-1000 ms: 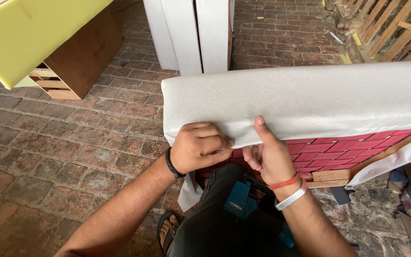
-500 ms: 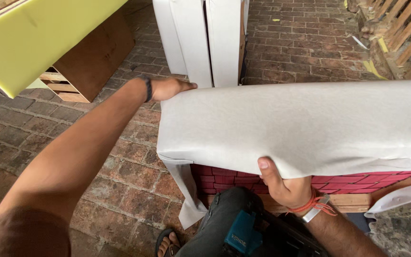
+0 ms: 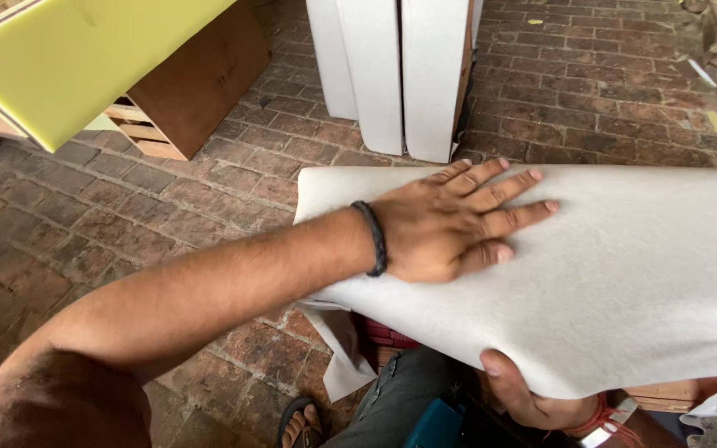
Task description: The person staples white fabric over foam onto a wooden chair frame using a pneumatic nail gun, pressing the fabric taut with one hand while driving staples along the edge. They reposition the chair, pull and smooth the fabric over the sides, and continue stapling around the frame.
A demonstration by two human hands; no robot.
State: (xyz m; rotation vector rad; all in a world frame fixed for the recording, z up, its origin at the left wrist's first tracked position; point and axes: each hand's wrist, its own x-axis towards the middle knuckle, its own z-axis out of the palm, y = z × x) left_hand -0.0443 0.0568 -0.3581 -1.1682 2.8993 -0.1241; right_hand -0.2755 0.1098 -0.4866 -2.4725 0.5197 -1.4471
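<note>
White fabric (image 3: 624, 274) lies under the flat, spread left hand (image 3: 450, 224); the right hand (image 3: 533, 398) pinches its near edge.

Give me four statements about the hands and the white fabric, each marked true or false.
1. The left hand lies flat, fingers spread, on top of the white fabric. True.
2. The right hand rests on the brick floor. False: it grips the fabric's near edge from below.
3. The left wrist wears a dark band. True.
4. The white panels beyond lie flat. False: they stand upright.
</note>
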